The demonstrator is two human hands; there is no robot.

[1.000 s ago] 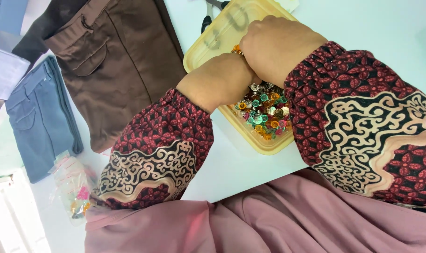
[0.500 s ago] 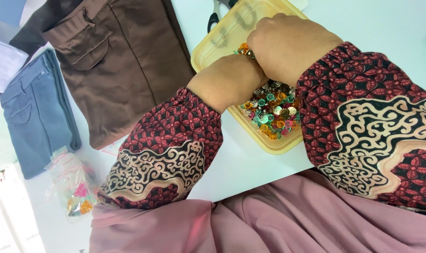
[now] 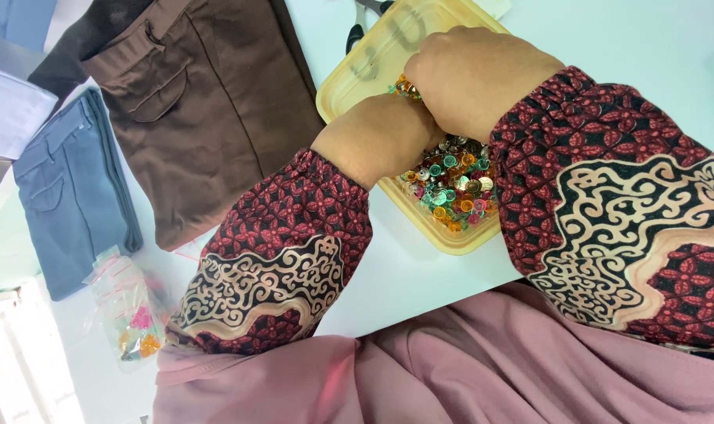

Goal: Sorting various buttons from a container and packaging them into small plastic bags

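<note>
Both our hands meet over the shallow yellow plastic tray (image 3: pixel 349 82): our left hand (image 3: pixel 380 137) and right hand (image 3: pixel 471 78) press together above the heap of small shiny multicoloured sequins (image 3: pixel 451 188) lying in its near end, fingers tucked under, so we cannot tell what they pinch. Just left of the tray lie folded brown trousers (image 3: pixel 208 102), then folded blue-grey trousers (image 3: pixel 66 188), with a small clear plastic bag of coloured beads (image 3: pixel 129 314) near our left sleeve, all on the white table (image 3: pixel 420 275).
</note>
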